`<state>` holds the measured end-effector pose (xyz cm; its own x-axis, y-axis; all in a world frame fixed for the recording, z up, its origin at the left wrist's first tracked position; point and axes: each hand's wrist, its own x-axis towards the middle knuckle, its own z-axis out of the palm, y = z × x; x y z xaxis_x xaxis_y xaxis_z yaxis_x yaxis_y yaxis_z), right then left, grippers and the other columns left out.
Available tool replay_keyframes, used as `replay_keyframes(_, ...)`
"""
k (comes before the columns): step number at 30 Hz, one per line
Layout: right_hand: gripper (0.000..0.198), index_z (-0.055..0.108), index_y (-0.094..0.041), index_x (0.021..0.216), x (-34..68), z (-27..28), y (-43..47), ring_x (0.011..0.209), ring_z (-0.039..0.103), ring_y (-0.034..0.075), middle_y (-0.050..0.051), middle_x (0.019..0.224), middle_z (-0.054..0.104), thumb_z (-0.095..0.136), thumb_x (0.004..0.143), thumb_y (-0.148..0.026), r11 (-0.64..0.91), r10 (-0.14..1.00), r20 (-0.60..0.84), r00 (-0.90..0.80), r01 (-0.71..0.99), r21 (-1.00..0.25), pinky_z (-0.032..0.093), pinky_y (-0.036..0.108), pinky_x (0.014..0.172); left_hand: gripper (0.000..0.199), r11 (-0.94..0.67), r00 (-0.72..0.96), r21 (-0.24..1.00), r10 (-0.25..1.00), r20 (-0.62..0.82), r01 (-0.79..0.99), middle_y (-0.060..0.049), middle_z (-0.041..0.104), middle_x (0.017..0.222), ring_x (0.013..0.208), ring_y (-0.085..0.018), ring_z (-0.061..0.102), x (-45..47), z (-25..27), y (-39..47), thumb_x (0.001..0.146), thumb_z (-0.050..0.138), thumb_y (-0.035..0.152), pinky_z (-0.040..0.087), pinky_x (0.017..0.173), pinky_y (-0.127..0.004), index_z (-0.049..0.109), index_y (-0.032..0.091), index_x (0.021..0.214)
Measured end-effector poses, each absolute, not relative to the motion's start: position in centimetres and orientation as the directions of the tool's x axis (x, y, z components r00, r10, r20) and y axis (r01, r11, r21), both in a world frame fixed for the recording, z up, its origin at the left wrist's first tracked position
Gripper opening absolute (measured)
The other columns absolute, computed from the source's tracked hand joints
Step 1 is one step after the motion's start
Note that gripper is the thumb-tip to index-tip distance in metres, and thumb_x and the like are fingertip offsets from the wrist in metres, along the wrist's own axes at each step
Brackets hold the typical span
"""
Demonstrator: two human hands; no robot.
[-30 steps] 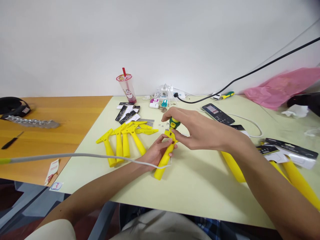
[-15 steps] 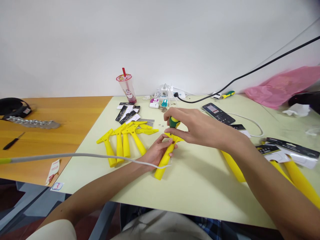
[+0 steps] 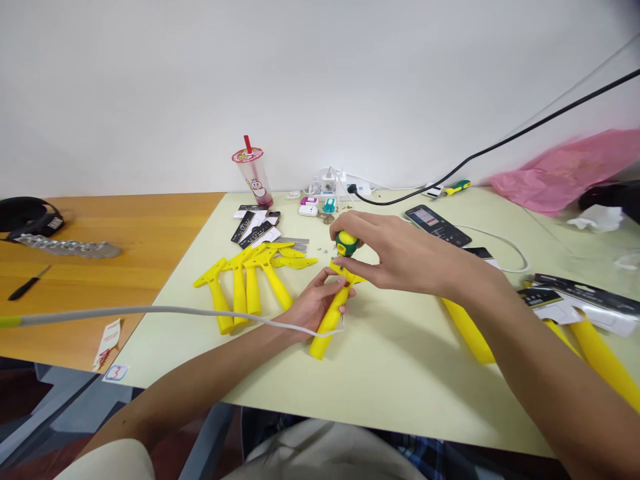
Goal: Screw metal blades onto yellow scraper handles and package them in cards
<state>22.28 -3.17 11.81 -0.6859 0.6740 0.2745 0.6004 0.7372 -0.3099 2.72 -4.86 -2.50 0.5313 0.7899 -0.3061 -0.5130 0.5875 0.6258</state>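
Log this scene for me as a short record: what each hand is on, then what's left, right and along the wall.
Left hand: grips a yellow tool by its handle
Right hand: holds a green-and-yellow driver handle above the yellow tool's head
Left side: T-shaped yellow tools, black-and-white cards
Right side: phone, yellow handles
Along the wall: cup with a red straw, power strip, pink plastic
Cannot tell: what the driver's tip touches

Smooth plastic scraper (image 3: 334,311) in left hand (image 3: 315,300), glossy plastic handle (image 3: 347,243) in right hand (image 3: 377,247), wood-grain tabletop (image 3: 150,253) left of both
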Motion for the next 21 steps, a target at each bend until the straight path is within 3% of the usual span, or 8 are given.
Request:
replay_keyframes(7,0.021,0.054,-0.023,0.123,22.17,11.60,-2.90,0.088,0.064,0.023,0.010,0.125,0.071,0.061,0.103,-0.028,0.744,0.668,0.326,-0.669,0.594,-0.305,0.040,0.033,0.074,0.042,0.587,0.523,0.629,0.792,-0.314,-0.511,-0.002,0.066,0.105,0.091,-0.014,0.069,2.83,-2.16,-4.98,0.081,0.095,0.025,0.049,0.056,-0.019,0.058,0.022,0.101)
replay_keyframes(14,0.010,0.057,-0.023,0.112,22.17,12.03,-3.00,0.083,0.062,0.021,0.009,0.114,0.072,0.054,0.104,-0.030,0.736,0.677,0.301,-0.672,0.614,-0.284,0.037,0.033,0.072,0.043,0.587,0.515,0.628,0.794,-0.324,-0.510,-0.001,0.066,0.103,0.091,-0.014,0.069,2.89,-1.95,-5.02,0.079,0.096,0.026,0.048,0.056,-0.019,0.058,0.022,0.099)
replay_keyframes(21,0.027,0.056,-0.022,0.118,22.66,12.46,-3.43,0.081,0.060,0.021,0.007,0.111,0.070,0.057,0.091,-0.020,0.726,0.687,0.255,-0.680,0.635,-0.263,0.037,0.032,0.070,0.041,0.588,0.525,0.626,0.791,-0.314,-0.513,-0.001,0.066,0.106,0.091,-0.013,0.069,2.77,-1.88,-5.04,0.080,0.095,0.024,0.049,0.057,-0.020,0.060,0.022,0.102)
